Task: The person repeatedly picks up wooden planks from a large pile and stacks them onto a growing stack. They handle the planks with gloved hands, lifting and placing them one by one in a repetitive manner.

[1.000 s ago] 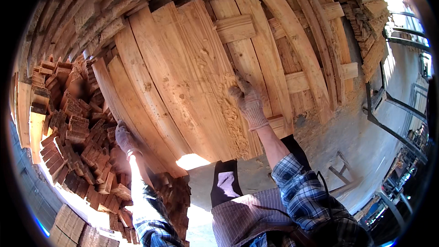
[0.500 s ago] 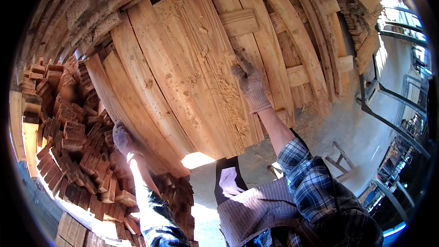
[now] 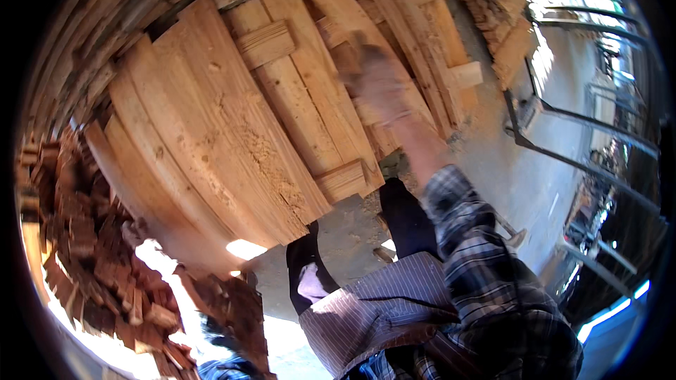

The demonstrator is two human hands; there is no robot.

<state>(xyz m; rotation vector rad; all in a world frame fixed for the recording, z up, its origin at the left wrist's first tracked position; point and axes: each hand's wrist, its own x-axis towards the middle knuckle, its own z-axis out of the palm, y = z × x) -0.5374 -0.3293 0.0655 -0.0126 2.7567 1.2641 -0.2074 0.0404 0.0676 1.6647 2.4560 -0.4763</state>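
Head view: right hand [image 3: 377,77] blurred over wooden pallet [image 3: 282,98], its grip cannot be told

Single head-worn fisheye view, looking steeply down and forward. Close on wooden pallet [image 3: 232,134] and block pile [image 3: 91,253]. Own forearms enter from lower edge. Rim bends straight edges.

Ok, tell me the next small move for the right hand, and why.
Probably bring the right hand down flat onto the wooden pallet. It is blurred over the boards, with nothing visibly gripped, while the left hand is low at the plank's near edge.
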